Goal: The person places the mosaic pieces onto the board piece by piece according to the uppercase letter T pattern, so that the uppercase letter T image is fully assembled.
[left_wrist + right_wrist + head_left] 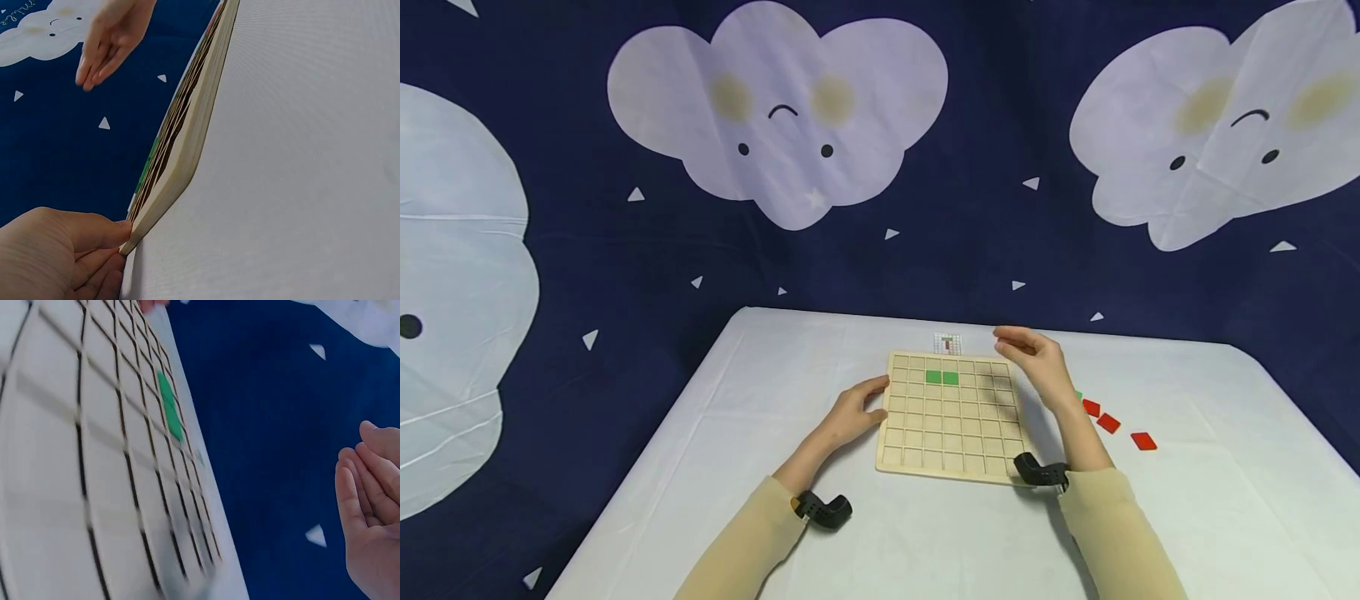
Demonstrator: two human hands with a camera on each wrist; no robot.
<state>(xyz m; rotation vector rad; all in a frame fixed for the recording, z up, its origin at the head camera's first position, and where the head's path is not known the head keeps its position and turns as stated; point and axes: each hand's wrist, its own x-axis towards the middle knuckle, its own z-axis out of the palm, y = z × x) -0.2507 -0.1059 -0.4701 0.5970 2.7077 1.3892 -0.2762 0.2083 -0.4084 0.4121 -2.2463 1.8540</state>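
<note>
A pale wooden grid board (pixel 955 425) lies on the table with two green square tiles (pixel 942 377) side by side in an upper row. My left hand (pixel 852 412) touches the board's left edge with thumb and fingertips; in the left wrist view the thumb (pixel 103 231) lies against its rim. Above the upper right part of the board hovers my right hand (pixel 1033 358), its fingers loosely bent. The right wrist view shows that hand (pixel 378 500) cupped, with nothing visible in it.
Right of the board lie several red tiles (pixel 1108 423), and a green tile (pixel 1078 395) partly hidden by the right forearm. A small printed pattern card (pixel 947 343) sits just beyond the board's far edge. Behind the white table (pixel 760 367) hangs a dark blue cloud-print cloth (pixel 850 267).
</note>
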